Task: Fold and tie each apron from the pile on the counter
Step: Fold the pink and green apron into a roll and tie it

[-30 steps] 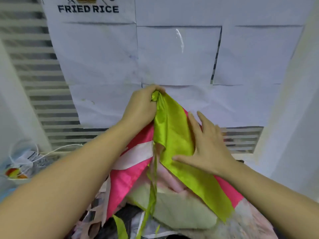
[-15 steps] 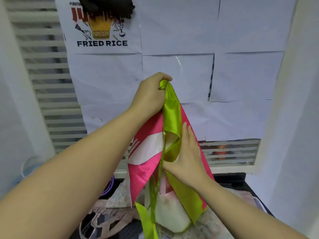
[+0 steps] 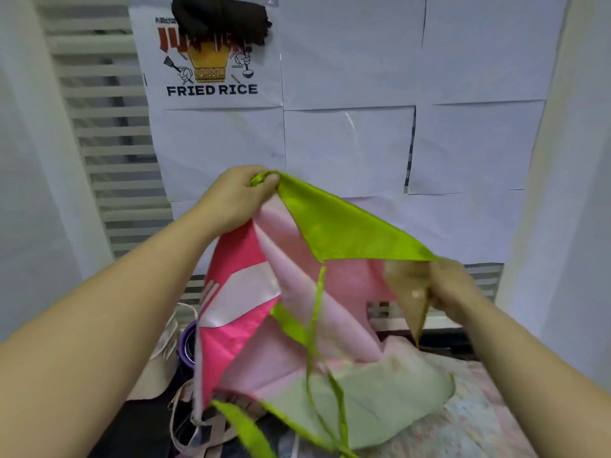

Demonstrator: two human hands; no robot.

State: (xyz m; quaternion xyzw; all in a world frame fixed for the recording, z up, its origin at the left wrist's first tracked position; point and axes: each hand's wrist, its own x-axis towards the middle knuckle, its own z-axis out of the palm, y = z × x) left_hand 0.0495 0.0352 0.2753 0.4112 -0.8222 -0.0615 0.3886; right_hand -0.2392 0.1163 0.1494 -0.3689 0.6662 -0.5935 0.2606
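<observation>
While left hand [image 3: 238, 196], right hand [image 3: 453, 289] pinch apron [image 3: 347, 226] spread, it screens pile [image 3: 479, 411]; poster [image 3: 211, 71] behind.

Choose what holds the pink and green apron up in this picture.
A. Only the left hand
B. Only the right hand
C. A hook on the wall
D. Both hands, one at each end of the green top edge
D: the left hand grips one end of the green top edge of the pink and green apron, and the right hand pinches the other end.
</observation>
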